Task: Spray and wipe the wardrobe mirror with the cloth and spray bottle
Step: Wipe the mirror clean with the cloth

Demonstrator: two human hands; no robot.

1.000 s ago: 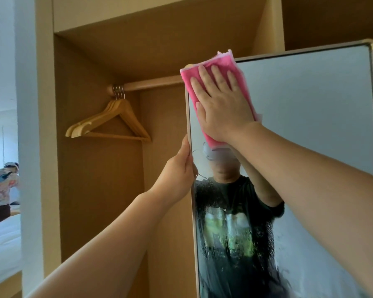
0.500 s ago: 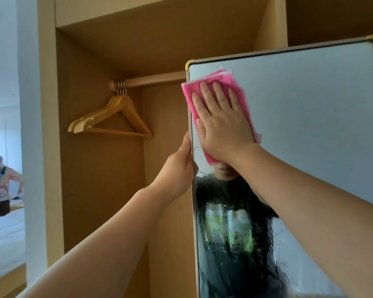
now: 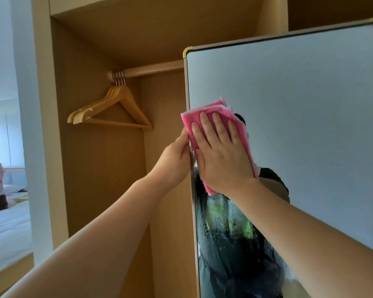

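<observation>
Moved since a second ago: the right hand point(image 3: 222, 155) and the pink cloth point(image 3: 211, 107) have slid down the mirror point(image 3: 299, 125) from its top left corner and now sit level with the left hand point(image 3: 174, 160). The glass above them shows clear.
Right hand: flat, fingers straight and a little spread, palm pressing the folded cloth against the glass. Nothing is curled round it.
Left hand: grasping the mirror's left edge, thumb lying along the frame point(image 3: 186, 82), the other fingers hidden behind it. It seems to be steadying the panel.
Cloth: under the right palm, tight to the left edge, one corner poking just past the frame.
Mirror: a tall framed panel standing out in front of the open wardrobe point(image 3: 99, 168). The upper part looks dry, with droplets point(image 3: 224, 233) and streaks thick below the cloth.
Spray bottle: nowhere in sight from this angle.
Step in hand: wiping down the left strip, I'd say. Spraying looks done and wiping is still early, since most of the wet patch is untouched.
Doing it well: keep the palm flat and the pressure even, and carry the stroke down through the droplets without lifting. Overlap the next pass to the right. Hold the left grip firm so the panel doesn't swing away under the push, and turn the cloth to a dry face once it soaks.
Nearby: wooden hangers point(image 3: 110, 110) on the rail point(image 3: 151, 69) inside the wardrobe, well apart from the work.
</observation>
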